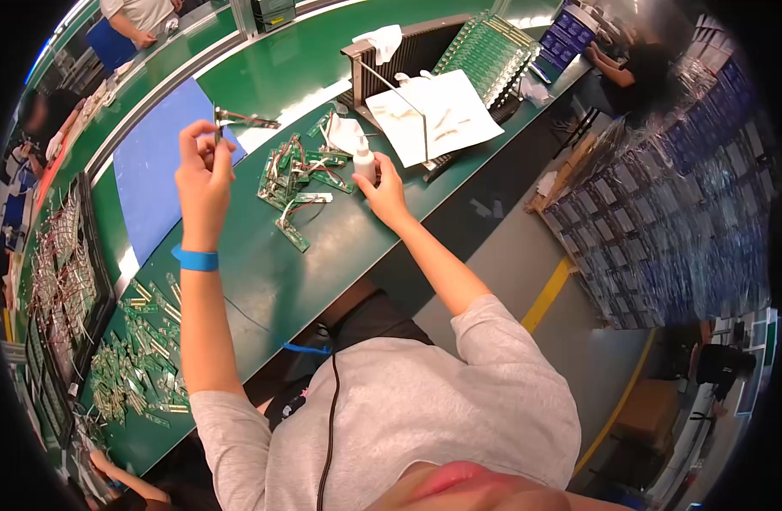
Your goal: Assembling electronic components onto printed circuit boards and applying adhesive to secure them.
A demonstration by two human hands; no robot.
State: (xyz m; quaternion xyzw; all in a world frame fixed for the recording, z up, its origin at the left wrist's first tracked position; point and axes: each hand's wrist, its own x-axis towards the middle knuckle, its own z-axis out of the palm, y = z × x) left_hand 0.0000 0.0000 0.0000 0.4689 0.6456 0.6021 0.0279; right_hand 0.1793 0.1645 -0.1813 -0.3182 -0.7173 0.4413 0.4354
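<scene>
Raised over the blue mat [152, 170], my left hand [205, 166] is closed in a pinch on a small circuit board [219, 124]. Wires stick out from that board to the right. My right hand [386, 192] wraps round a small white dropper bottle [364, 167], which stands upright with its narrow tip upward. Between my hands lies a loose pile of green circuit boards with wires [293, 170]. A crumpled white cloth [347, 134] rests just behind the bottle. Around my left wrist is a blue band [197, 259].
A black rack [370, 81] holding rows of green boards [489, 55] stands at the back, with a white sheet [438, 115] leaning on it. More bare boards [140, 366] are heaped at the near left, beside a black tray of wired boards [67, 281]. Other people work around the bench.
</scene>
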